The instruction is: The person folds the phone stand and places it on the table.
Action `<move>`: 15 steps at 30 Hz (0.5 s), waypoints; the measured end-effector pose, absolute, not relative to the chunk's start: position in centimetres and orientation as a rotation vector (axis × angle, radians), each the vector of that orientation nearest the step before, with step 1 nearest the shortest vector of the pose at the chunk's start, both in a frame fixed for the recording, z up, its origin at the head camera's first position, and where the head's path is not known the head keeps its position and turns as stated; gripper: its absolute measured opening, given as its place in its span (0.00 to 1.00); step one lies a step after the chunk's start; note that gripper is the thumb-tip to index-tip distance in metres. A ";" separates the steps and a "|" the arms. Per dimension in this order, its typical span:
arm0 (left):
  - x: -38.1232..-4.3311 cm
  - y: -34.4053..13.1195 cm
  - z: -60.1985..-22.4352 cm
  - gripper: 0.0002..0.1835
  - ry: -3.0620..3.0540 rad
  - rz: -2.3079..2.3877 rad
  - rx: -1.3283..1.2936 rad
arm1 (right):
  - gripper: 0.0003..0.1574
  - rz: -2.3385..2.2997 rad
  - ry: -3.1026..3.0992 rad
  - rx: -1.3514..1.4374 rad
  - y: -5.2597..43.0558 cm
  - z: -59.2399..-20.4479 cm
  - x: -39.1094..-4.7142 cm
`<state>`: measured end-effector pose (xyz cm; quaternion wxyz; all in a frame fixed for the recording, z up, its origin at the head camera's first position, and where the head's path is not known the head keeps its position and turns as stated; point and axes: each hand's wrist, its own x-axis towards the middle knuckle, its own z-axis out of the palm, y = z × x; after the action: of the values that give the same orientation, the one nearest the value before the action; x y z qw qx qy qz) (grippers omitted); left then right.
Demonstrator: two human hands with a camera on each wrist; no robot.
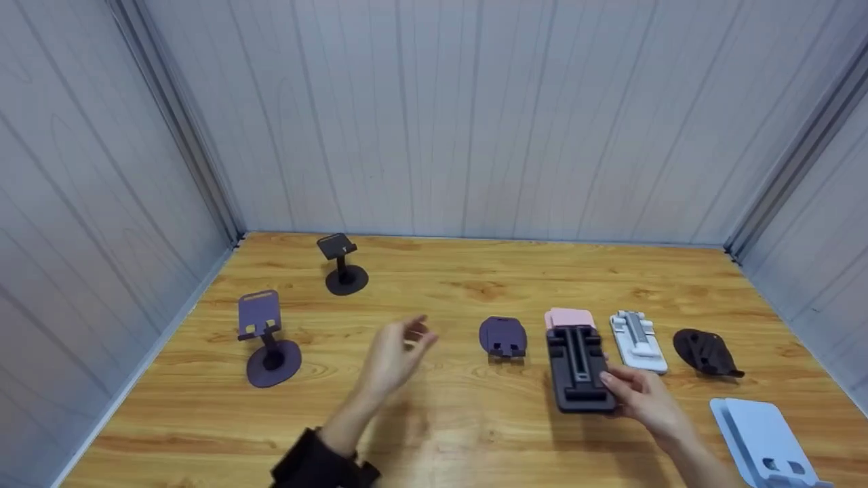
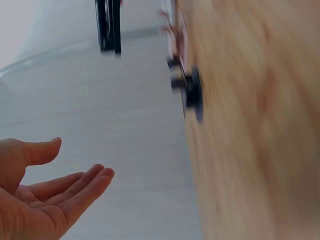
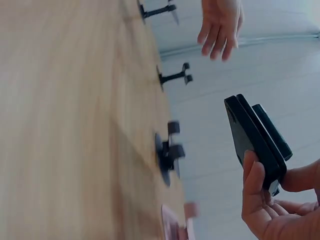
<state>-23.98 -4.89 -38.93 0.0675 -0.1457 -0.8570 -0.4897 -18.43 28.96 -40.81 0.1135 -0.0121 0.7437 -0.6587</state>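
My right hand (image 1: 641, 396) pinches the lower right edge of a folded black phone stand (image 1: 581, 369), thumb on its top face. In the right wrist view the folded black stand (image 3: 257, 140) is seen edge-on, lifted off the table between thumb and fingers. My left hand (image 1: 397, 356) hovers over the middle of the table with nothing in it, its fingers loosely bent. The left wrist view shows that hand (image 2: 55, 195) with thumb and fingers apart. Between the hands lies a folded purple phone stand (image 1: 502, 337). A pink stand (image 1: 569, 317) is partly hidden behind the held one.
Upright purple (image 1: 261, 315) and black (image 1: 344, 278) phone stands occupy the left side of the wooden table (image 1: 434, 271). Folded white (image 1: 639, 342), black (image 1: 707, 352) and light blue (image 1: 763, 434) stands lie at the right. Panel walls (image 1: 434, 122) enclose the back and sides.
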 end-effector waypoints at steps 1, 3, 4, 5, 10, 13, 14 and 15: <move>-24.3 -5.7 -38.6 0.22 -2.609 -1.380 -0.408 | 0.29 -1.915 2.180 -0.015 29.6 -40.9 -18.3; -25.1 -7.5 -38.1 0.21 -2.622 -1.166 -0.359 | 0.28 -1.870 2.197 0.050 30.7 -41.0 -18.0; -25.6 -8.4 -37.8 0.22 -2.625 -1.074 -0.317 | 0.29 -1.846 2.204 0.074 31.2 -41.0 -17.9; -26.0 -9.4 -37.5 0.22 -2.624 -0.993 -0.282 | 0.30 -1.823 2.211 0.105 31.7 -41.0 -17.8; -28.3 -14.9 -36.8 0.22 -2.643 -0.693 -0.072 | 0.36 -1.673 2.287 0.307 33.5 -41.1 -17.4; -29.1 -18.0 -37.0 0.22 -2.680 -0.571 0.055 | 0.38 -1.603 2.296 0.388 34.6 -41.5 -17.1; -29.2 -18.9 -37.1 0.22 -2.697 -0.541 0.093 | 0.38 -1.583 2.292 0.401 35.0 -41.7 -17.0; -29.3 -19.7 -37.3 0.22 -2.715 -0.535 0.140 | 0.39 -1.565 2.283 0.417 35.4 -41.9 -16.9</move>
<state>-29.31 -19.66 -37.30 0.1842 0.0498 -0.9631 -0.1897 -16.87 35.35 -41.88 0.1703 0.1468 0.8037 -0.5509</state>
